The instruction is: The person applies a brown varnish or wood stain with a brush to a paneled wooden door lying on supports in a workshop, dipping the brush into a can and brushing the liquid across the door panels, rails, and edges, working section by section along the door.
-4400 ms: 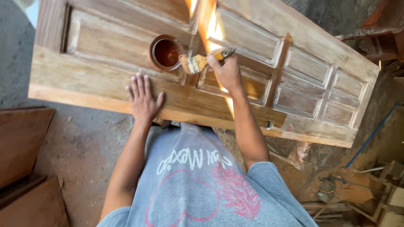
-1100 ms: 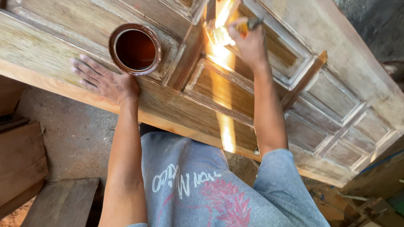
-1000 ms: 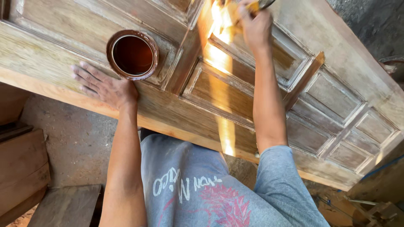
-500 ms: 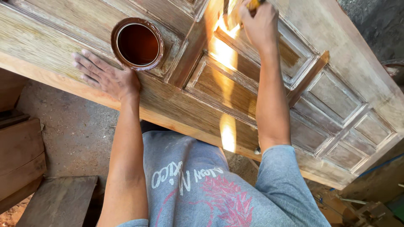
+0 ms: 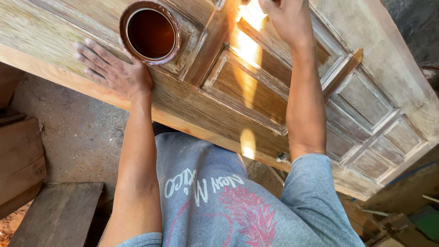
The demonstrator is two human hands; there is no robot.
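Panelled wooden door [image 5: 256, 87], grainy, left hand [image 5: 112, 68] flat and released beside round stain can [image 5: 151, 32], right hand [image 5: 283, 18] clenched, contents unclear

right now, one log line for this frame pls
left hand: flat on wooden door | right hand: closed, contents hidden | bowl of stain: beside left hand

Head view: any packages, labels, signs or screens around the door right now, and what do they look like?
Round open container: stands on the wooden door beside the left hand; brown-stained rim, dark reddish-brown liquid inside, no label visible.
Printed shirt: worn by the person, bottom centre; grey with white lettering and a pink-red leaf-like design.
No signs or screens.
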